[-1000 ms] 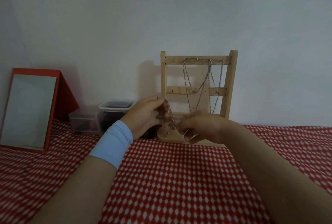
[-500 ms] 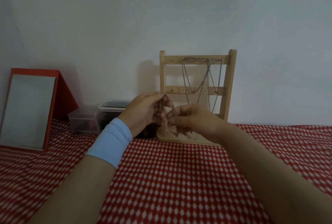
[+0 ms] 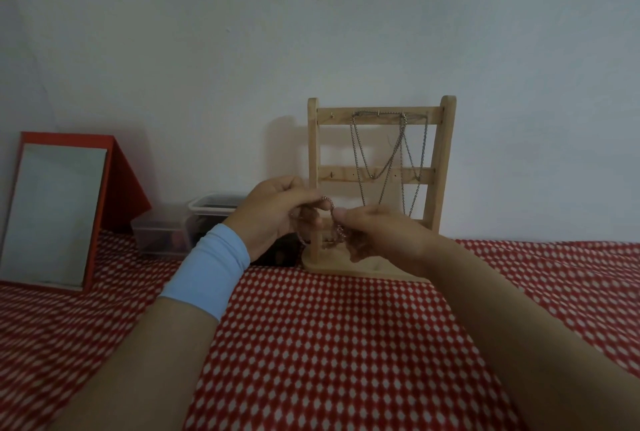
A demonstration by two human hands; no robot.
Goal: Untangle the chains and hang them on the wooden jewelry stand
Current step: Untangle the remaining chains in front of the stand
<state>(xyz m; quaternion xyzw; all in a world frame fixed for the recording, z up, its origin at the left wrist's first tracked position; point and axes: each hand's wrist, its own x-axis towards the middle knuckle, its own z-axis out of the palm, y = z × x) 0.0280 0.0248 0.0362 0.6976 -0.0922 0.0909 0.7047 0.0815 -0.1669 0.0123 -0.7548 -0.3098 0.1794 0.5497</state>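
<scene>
A wooden jewelry stand (image 3: 441,167) stands upright on the red checked cloth by the wall. Several silver chains (image 3: 401,153) hang from hooks on its top bar. In front of the stand's left post, my left hand (image 3: 277,216) and my right hand (image 3: 377,233) are close together. Both pinch a thin tangled chain (image 3: 330,209) between thumb and fingertips. A short arc of chain shows between the hands; more loops dangle below them, partly hidden by my fingers. A light blue band covers my left wrist.
A red-framed mirror (image 3: 52,216) leans against the wall at the left. Two clear plastic boxes (image 3: 194,223) sit between the mirror and the stand. The red checked cloth (image 3: 329,344) covers the table in front of me.
My hands have risen slightly and drawn closer together on the chain. My right hand turned its thumb and fingertips up toward the left hand's pinch.
</scene>
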